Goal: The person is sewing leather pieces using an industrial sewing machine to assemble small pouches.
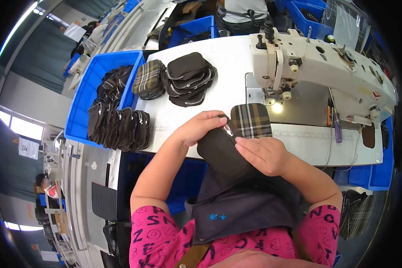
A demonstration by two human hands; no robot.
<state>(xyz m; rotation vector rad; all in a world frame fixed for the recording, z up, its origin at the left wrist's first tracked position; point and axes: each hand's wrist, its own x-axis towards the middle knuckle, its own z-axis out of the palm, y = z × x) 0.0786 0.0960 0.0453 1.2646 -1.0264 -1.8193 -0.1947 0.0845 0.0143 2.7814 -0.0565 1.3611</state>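
Observation:
Both my hands hold a dark brown fabric pouch piece [221, 152] with a zipper along its upper edge, above my lap at the table's front edge. My left hand [201, 127] pinches its top near one zipper end. On the other side, my right hand [264, 155] grips the edge by the zipper, fingers pressed together. Just beyond the right hand a rounded plaid fabric panel [251, 119] lies on the white table. The sewing machine [317, 71] stands behind it, its lamp lit by the needle.
Stacks of plaid panels [148, 79] and dark zippered pieces [190, 78] sit at the table's back left. A blue bin [82, 100] at the left holds many more dark pieces. A purple-handled screwdriver [338, 129] rests at the right, near loose cables.

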